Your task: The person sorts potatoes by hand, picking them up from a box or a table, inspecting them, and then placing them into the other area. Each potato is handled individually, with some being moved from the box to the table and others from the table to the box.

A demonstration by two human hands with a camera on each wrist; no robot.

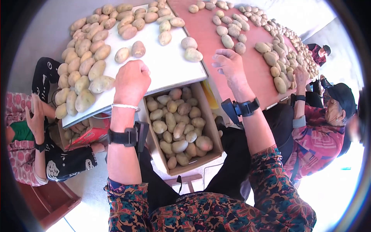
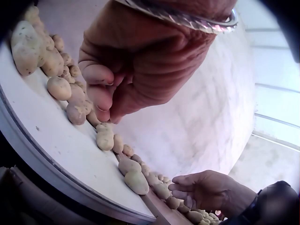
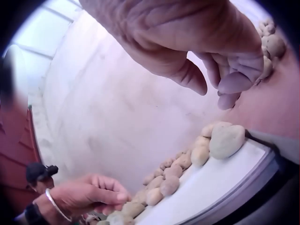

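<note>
My left hand [image 1: 132,82], with a bracelet at its wrist, is held up over the near edge of the white board [image 1: 162,62]. Its fingers curl in toward the thumb, and no potato shows between them in the left wrist view. Beyond it, two potatoes, one reddish [image 1: 138,49] and one yellowish [image 1: 122,55], lie apart from the pile. My right hand [image 1: 230,67] hovers above the red table [image 1: 251,77], its fingers loosely bent and the thumb apart, with nothing held. Nearest on its left is a pair of potatoes [image 1: 192,54] at the board's right edge.
A cardboard box [image 1: 212,145] full of potatoes stands below the board's near edge. Potatoes [image 1: 87,65] heap along the board's left and far sides; more [image 1: 280,65] cover the red table's right. People sit at left and right [image 1: 320,131]. A red box [image 1: 91,133] stands lower left.
</note>
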